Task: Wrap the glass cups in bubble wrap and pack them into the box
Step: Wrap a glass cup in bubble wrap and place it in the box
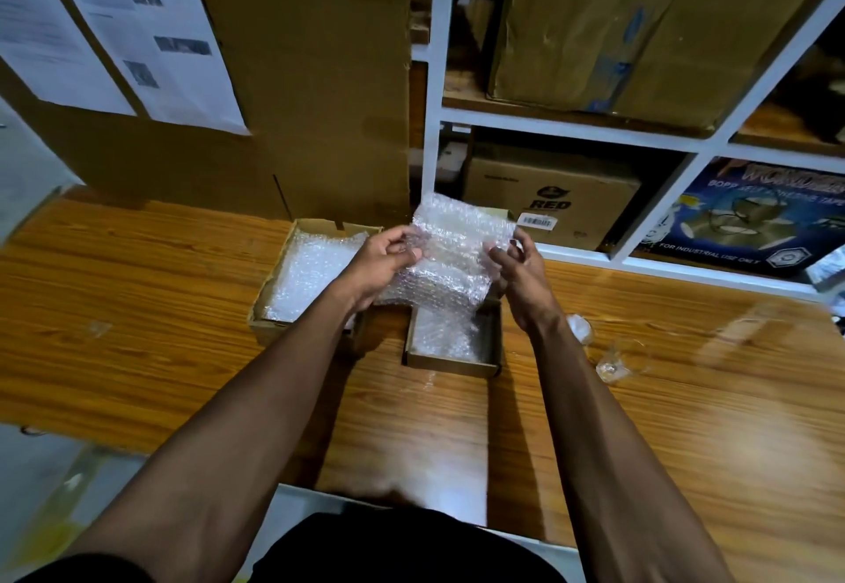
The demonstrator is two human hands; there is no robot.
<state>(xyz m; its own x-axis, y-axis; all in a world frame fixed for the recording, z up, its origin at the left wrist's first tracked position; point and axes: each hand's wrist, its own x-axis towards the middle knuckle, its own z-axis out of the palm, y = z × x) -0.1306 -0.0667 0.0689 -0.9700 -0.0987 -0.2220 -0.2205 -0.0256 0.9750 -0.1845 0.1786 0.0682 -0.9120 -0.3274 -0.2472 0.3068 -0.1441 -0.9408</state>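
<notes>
I hold a bundle of bubble wrap (452, 258) in the air above a small open cardboard box (450, 363). My left hand (388, 262) grips the bundle's left side, and my right hand (516, 262) pinches its right edge. Whether a cup is inside the wrap cannot be told. The small box is lined with bubble wrap. Two clear glass cups lie on the wooden table to the right, one (578, 326) by my right forearm and one (622, 360) further right.
A second, larger open cardboard box (270, 294) holding bubble wrap sits left of the small one, partly behind my left hand. A tall cardboard sheet (297, 79) with papers stands at the table's back. White shelving (571, 130) with cartons is behind on the right.
</notes>
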